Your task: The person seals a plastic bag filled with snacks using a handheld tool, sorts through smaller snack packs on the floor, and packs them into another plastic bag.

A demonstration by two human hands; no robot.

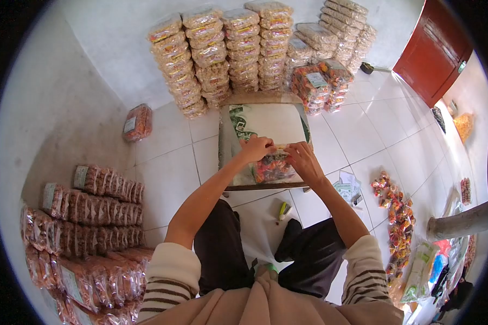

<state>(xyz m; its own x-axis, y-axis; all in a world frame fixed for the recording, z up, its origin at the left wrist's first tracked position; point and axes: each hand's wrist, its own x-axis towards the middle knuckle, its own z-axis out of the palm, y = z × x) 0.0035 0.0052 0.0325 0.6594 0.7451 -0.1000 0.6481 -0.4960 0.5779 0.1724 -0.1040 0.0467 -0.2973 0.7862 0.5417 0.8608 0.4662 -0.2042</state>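
Near the near edge of the tabletop (pixel 276 119), a little right of its middle, lies a clear bag (pixel 275 168) of red and orange packets. The left hand (pixel 256 148), fingers curled, grips the bag's far end at its left side; the right hand (pixel 303 160), fingers bent, pinches the same end at its right side. Green print (pixel 239 123) runs down the tabletop's left side, and more shows at its right edge.

Beyond the far edge stand tall stacks (pixel 211 57) of filled packs; past the far right corner sit red-orange bundles (pixel 313 88). On the floor (pixel 200 162), a yellow tool (pixel 284 210) lies just off the near edge, papers (pixel 348 186) off the near right corner, and a lone pack (pixel 137 123) well left of the left edge.
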